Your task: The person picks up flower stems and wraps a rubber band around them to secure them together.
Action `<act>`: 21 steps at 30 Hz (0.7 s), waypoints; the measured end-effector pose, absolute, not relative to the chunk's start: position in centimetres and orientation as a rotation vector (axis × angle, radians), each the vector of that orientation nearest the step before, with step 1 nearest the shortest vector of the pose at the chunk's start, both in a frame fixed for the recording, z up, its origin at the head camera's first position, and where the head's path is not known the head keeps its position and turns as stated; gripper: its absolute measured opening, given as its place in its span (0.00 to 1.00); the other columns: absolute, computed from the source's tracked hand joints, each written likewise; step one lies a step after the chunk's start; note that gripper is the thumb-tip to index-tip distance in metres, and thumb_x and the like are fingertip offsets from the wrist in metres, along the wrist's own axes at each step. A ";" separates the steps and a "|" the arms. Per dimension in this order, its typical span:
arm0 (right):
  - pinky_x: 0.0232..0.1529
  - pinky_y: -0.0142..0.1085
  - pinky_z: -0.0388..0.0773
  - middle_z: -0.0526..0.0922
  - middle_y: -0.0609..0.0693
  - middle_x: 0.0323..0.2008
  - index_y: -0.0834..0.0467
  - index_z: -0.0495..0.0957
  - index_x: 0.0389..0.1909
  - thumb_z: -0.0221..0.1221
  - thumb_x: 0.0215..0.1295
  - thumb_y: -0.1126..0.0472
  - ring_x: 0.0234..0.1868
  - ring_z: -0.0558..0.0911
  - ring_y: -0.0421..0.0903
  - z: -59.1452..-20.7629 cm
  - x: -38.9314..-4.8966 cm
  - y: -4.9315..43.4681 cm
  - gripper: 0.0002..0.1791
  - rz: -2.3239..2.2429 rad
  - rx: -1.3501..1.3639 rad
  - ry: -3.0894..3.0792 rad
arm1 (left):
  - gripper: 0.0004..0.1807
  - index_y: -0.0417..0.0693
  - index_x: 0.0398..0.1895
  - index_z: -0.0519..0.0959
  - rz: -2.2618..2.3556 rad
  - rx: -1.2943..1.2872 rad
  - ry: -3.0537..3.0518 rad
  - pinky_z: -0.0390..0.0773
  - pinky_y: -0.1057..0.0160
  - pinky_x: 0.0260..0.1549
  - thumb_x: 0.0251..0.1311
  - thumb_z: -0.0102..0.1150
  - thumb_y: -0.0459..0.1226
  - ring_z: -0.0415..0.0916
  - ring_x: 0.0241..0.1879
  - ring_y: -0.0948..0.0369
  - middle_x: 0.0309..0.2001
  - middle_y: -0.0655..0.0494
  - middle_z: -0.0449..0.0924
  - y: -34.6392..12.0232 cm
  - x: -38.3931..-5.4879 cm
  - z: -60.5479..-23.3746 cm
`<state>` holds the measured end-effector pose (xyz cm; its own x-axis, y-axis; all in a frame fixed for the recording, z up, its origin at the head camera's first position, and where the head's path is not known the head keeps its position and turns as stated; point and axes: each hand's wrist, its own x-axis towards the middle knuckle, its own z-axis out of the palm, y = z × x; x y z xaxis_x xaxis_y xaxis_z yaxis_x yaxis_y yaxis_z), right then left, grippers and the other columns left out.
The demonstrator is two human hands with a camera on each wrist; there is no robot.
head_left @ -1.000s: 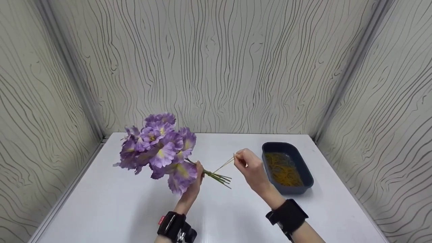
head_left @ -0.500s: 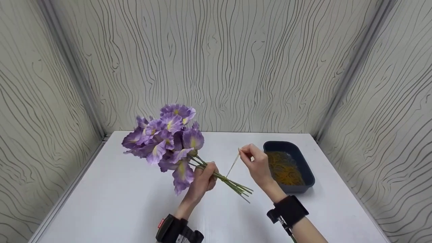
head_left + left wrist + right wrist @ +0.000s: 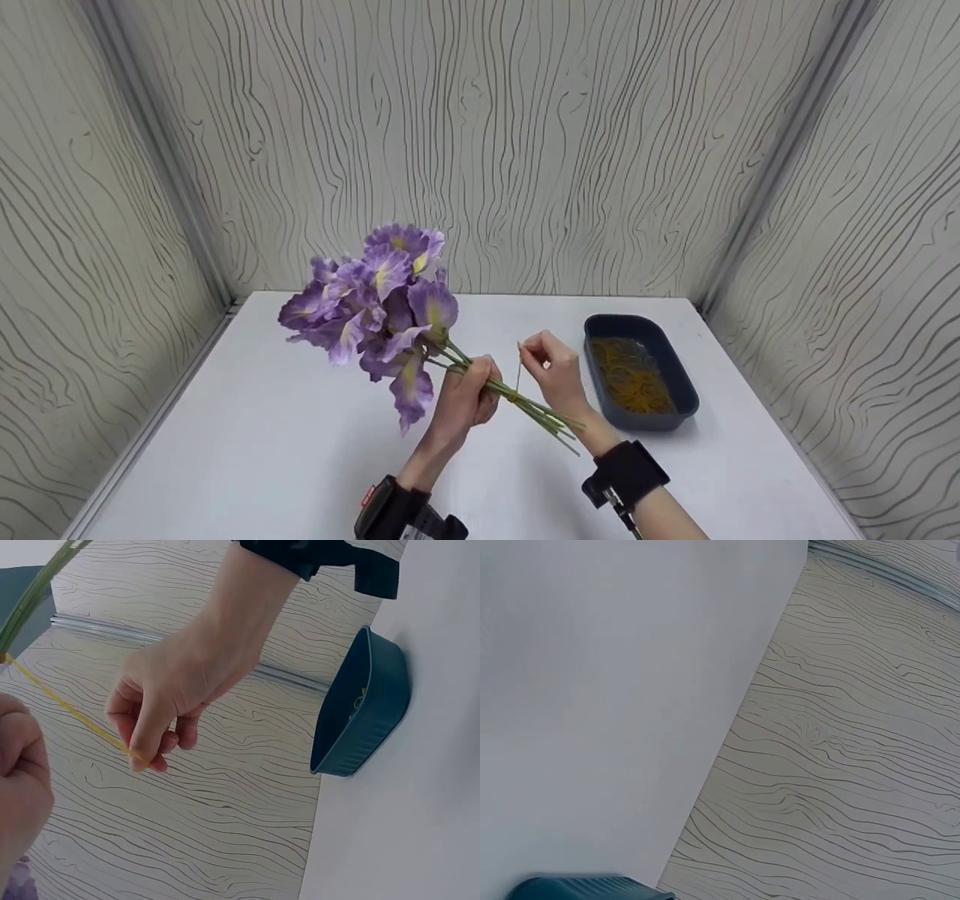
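My left hand [image 3: 466,397] grips a bunch of purple artificial flowers [image 3: 375,300] by the green stems [image 3: 544,417], blooms up to the left and stem ends down to the right. A yellow rubber band [image 3: 71,706] is looped round the stems just beyond that fist. Thumb and fingertips of my right hand [image 3: 556,375] pinch the band's other end, drawing it out taut from the stems. In the left wrist view the right hand [image 3: 180,690] shows the pinch clearly. Neither hand shows in the right wrist view.
A dark blue-grey plastic bin [image 3: 679,382] holding many rubber bands [image 3: 637,382] stands on the white table [image 3: 247,450], right of my right hand. Wood-grain patterned panels [image 3: 480,150] enclose the table at the back and sides.
The left hand has moved right with the flowers, its fist and the stems turning more into view. The right hand went up and right, then back left and down, still pinching the stretched band.
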<state>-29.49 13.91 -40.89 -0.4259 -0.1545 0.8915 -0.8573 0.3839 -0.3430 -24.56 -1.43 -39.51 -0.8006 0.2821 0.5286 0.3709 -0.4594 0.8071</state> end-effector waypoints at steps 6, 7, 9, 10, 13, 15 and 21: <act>0.13 0.30 0.64 0.72 0.54 0.17 0.66 0.69 0.20 0.59 0.41 0.85 0.14 0.68 0.44 -42.3 -29.1 12.7 0.13 1.173 0.913 -1.862 | 0.24 0.26 0.17 0.63 -2.431 -0.867 -1.602 0.48 0.68 0.04 0.67 0.37 0.38 0.50 0.06 0.68 0.06 0.62 0.54 -0.9 -24.4 -39.1; 0.13 0.30 0.64 0.72 0.53 0.17 0.66 0.69 0.20 0.59 0.43 0.84 0.15 0.68 0.43 -42.8 -29.2 12.6 0.13 1.198 0.889 -1.887 | 0.24 0.26 0.17 0.63 -2.432 -0.853 -1.596 0.48 0.69 0.05 0.67 0.38 0.38 0.50 0.06 0.68 0.06 0.62 0.55 -0.8 -24.4 -39.2; 0.14 0.29 0.63 0.72 0.49 0.17 0.63 0.70 0.21 0.60 0.48 0.79 0.16 0.67 0.39 -44.0 -29.4 12.3 0.11 1.250 0.837 -1.942 | 0.24 0.26 0.17 0.63 -2.435 -0.839 -1.578 0.49 0.69 0.05 0.67 0.37 0.37 0.50 0.06 0.68 0.06 0.62 0.55 -0.7 -24.4 -39.2; 0.15 0.29 0.63 0.72 0.47 0.18 0.61 0.70 0.21 0.60 0.51 0.77 0.17 0.67 0.38 -44.5 -29.4 12.2 0.11 1.278 0.811 -1.974 | 0.23 0.26 0.18 0.64 -2.433 -0.829 -1.568 0.49 0.69 0.05 0.67 0.36 0.37 0.50 0.06 0.68 0.06 0.61 0.55 -0.7 -24.4 -39.3; 0.16 0.29 0.64 0.70 0.41 0.19 0.56 0.69 0.22 0.60 0.56 0.71 0.19 0.66 0.36 -45.8 -29.3 11.7 0.10 1.296 0.763 -2.066 | 0.22 0.27 0.17 0.64 -2.418 -0.736 -1.549 0.50 0.69 0.05 0.67 0.36 0.36 0.50 0.06 0.68 0.06 0.60 0.56 -0.6 -24.5 -39.3; 0.17 0.28 0.66 0.70 0.40 0.20 0.55 0.70 0.23 0.60 0.56 0.71 0.19 0.67 0.36 -46.3 -28.7 11.4 0.11 1.291 0.778 -2.085 | 0.21 0.29 0.17 0.64 -2.389 -0.623 -1.544 0.51 0.70 0.05 0.66 0.37 0.35 0.51 0.06 0.68 0.06 0.59 0.56 -0.6 -24.6 -39.3; 0.19 0.26 0.68 0.72 0.43 0.22 0.56 0.70 0.26 0.58 0.47 0.79 0.21 0.70 0.36 -46.2 -26.3 9.9 0.15 1.149 0.935 -1.954 | 0.21 0.35 0.13 0.62 -2.320 -0.282 -1.533 0.49 0.71 0.07 0.64 0.38 0.35 0.49 0.07 0.68 0.07 0.60 0.54 -0.8 -25.6 -39.6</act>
